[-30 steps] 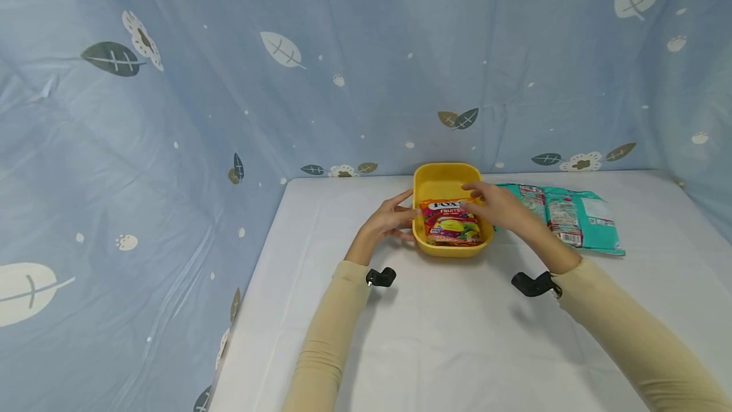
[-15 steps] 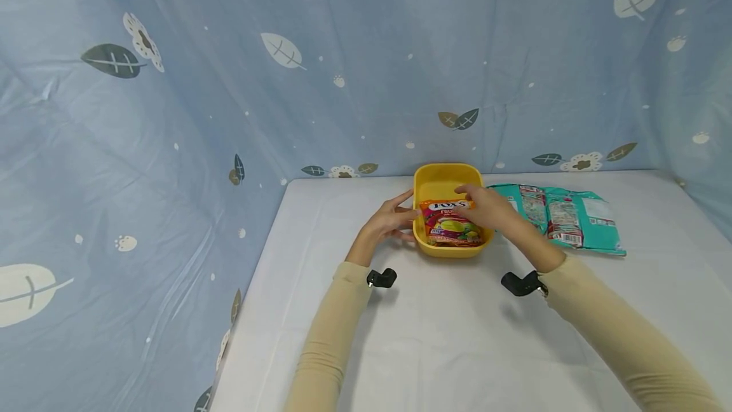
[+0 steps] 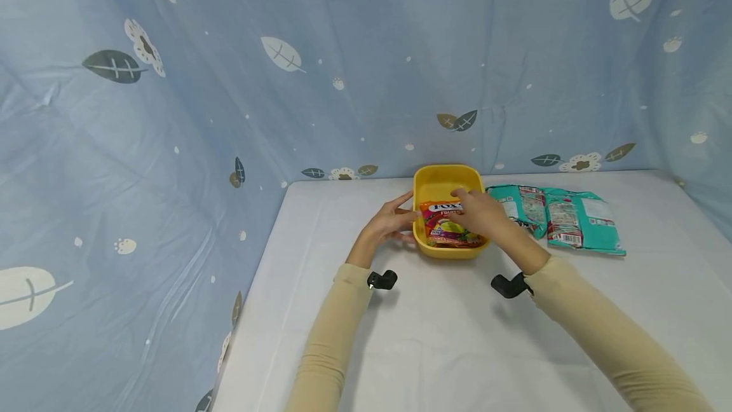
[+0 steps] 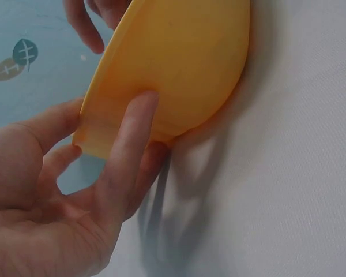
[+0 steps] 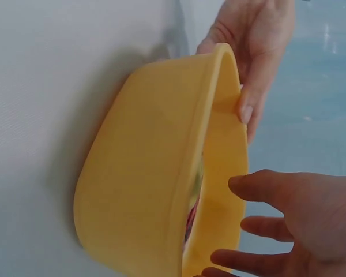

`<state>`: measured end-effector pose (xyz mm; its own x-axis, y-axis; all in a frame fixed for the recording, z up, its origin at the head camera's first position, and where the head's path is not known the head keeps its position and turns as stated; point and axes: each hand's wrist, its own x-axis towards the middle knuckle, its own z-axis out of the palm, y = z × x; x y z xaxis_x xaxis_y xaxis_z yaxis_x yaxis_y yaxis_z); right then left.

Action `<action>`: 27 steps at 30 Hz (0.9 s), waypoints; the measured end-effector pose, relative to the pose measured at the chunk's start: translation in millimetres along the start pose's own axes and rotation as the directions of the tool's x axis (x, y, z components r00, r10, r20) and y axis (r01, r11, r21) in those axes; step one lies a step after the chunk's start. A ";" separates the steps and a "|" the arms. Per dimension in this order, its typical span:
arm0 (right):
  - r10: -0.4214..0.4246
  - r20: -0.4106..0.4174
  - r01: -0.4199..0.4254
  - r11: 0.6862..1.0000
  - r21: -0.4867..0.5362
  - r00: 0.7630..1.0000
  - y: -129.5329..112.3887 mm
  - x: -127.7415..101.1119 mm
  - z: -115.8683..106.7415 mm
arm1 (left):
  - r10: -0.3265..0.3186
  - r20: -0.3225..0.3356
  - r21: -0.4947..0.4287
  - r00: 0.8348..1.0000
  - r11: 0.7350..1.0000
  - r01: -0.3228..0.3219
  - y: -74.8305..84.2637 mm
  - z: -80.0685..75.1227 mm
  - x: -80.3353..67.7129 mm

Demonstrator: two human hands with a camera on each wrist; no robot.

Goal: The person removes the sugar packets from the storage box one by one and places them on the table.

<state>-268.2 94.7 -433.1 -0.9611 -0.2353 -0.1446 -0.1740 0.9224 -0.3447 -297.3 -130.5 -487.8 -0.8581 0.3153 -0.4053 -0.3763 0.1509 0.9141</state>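
A yellow plastic tub stands upright on the white table. Inside its near part lies a red and orange bag of Fox's fruit candy. My left hand grips the tub's left side; in the left wrist view its fingers press the outer wall. From the right wrist side, the left thumb hooks over the rim. My right hand hovers over the tub's right side with fingers spread, and covers part of the candy bag. Between the right fingers nothing shows; whether they touch the bag is hard to tell.
Teal snack bags lie flat on the table right of the tub, side by side. Behind the table hangs a blue patterned curtain. Black wrist cameras jut inward from both sleeves.
My right hand has shifted left, further over the tub and the candy bag, showing more of the teal bags. The left hand and tub stay put.
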 end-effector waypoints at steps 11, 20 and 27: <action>0.008 -0.028 -0.009 1.000 -0.027 1.000 -4.5 -2.0 10.8 | 0.003 0.001 0.003 1.000 1.000 -0.003 0.7 1.0 -1.4; 0.048 -0.014 -0.048 0.998 -0.043 0.999 -7.6 -2.3 18.4 | -0.002 -0.001 -0.001 1.000 1.000 0.002 0.9 2.3 -2.3; 0.066 0.051 -0.064 0.998 -0.027 0.997 -12.7 -1.5 21.6 | 0.005 -0.005 -0.001 1.000 1.000 -0.005 1.0 2.6 -2.9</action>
<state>-259.9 76.7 -448.6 -0.9582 -0.1896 -0.2142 -0.1176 0.9437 -0.3093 -294.4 -128.7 -485.7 -0.8616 0.3112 -0.4011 -0.3726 0.1489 0.9160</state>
